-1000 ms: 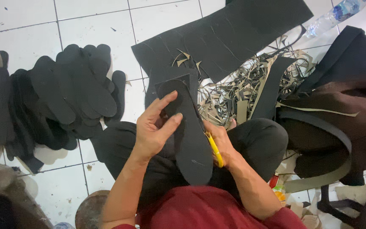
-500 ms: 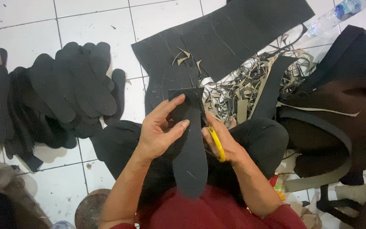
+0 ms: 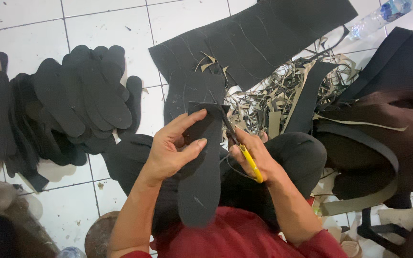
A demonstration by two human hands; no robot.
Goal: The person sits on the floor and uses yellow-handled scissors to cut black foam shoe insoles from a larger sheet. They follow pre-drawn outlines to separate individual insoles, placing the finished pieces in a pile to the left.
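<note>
Seated worker on a white tiled floor, seen from above. The landmark throughout is the long, dark grey, sole-shaped piece of foam sheet held over the lap.

Left hand: closed on the left edge of the sole-shaped piece near its upper end, thumb on top and fingers curled across its face. The grip appears to steady the piece and present its uncut, squared top to the blades.

Right hand: just right of the piece, wrapped round a pair of yellow-handled scissors. The blades meet the piece at its upper right corner; how far they are parted cannot be told.

Beyond the top of the piece lies a large, dark grey, flat sheet of the same foam, faintly marked with sole outlines. It lies within arm's reach, probably as stock for further blanks.

To the upper right of the piece sits a tangled heap of thin grey and tan offcut strips, likely trimmings dropped on the cutting side.

Well to the left of the piece, a heaped stack of finished dark sole shapes lies on the tiles, on the holding-hand side.

Far upper right of the piece: a clear plastic water bottle. To the right: a dark brown bag with tan edging.
</note>
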